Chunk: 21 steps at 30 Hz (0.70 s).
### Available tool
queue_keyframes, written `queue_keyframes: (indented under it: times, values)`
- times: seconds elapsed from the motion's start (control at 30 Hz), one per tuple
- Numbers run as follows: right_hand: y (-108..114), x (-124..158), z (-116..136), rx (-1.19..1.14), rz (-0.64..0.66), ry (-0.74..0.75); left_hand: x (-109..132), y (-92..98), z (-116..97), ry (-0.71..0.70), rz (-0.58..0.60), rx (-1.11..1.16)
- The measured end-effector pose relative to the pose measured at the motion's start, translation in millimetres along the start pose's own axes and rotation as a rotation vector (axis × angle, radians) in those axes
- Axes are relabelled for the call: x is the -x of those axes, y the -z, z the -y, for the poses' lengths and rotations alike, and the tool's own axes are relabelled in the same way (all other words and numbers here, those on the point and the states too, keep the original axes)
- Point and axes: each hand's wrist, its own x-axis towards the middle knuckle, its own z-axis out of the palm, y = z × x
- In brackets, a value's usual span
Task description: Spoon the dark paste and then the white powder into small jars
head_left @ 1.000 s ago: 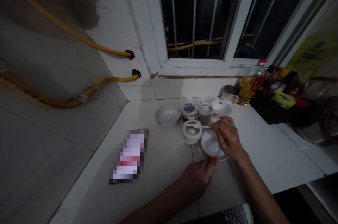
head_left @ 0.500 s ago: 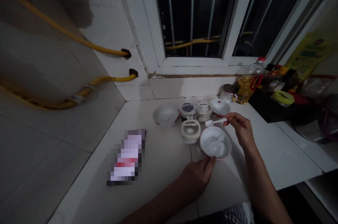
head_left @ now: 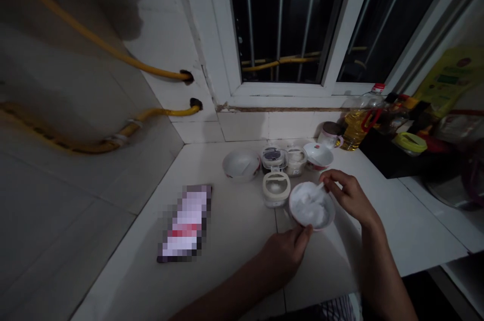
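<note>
A white bowl (head_left: 313, 217) with white powder in it stands on the counter, its near rim pinched by my left hand (head_left: 289, 250). Above the bowl's right rim, my right hand (head_left: 346, 192) grips the handle of a small white spoon (head_left: 319, 187). The spoon's scoop end is down at the powder and hard to tell from it. Just left of the bowl is a lidded clear jar (head_left: 276, 191) with white contents. Two more lidded containers, one dark-topped (head_left: 274, 157) and one pale (head_left: 296, 159), stand behind it.
Behind are an empty-looking bowl (head_left: 241, 166), a flowered bowl (head_left: 318, 155), a lidded cup (head_left: 329, 134) and an oil bottle (head_left: 357, 124). A black box (head_left: 385, 157) with bottles stands at the right. A pixelated flat object (head_left: 185, 222) lies at the left.
My right hand has lowered the spoon from above the bowl's far rim into the bowl. My left hand still holds the near rim. The view has shifted slightly.
</note>
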Motion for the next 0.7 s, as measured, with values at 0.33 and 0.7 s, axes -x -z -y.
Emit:
queue_keyframes:
  times: [0.33, 0.7]
  values:
    - [-11.0, -3.2, 1.9, -0.164, 0.328, -0.174, 0.8, -1.4, 0.4, 0.015, 0.017, 0.018]
    - [-2.5, -13.4, -9.2, -0.396, 0.156, -0.385, 0.2, -1.5, 0.2, 0.012, 0.003, -0.023]
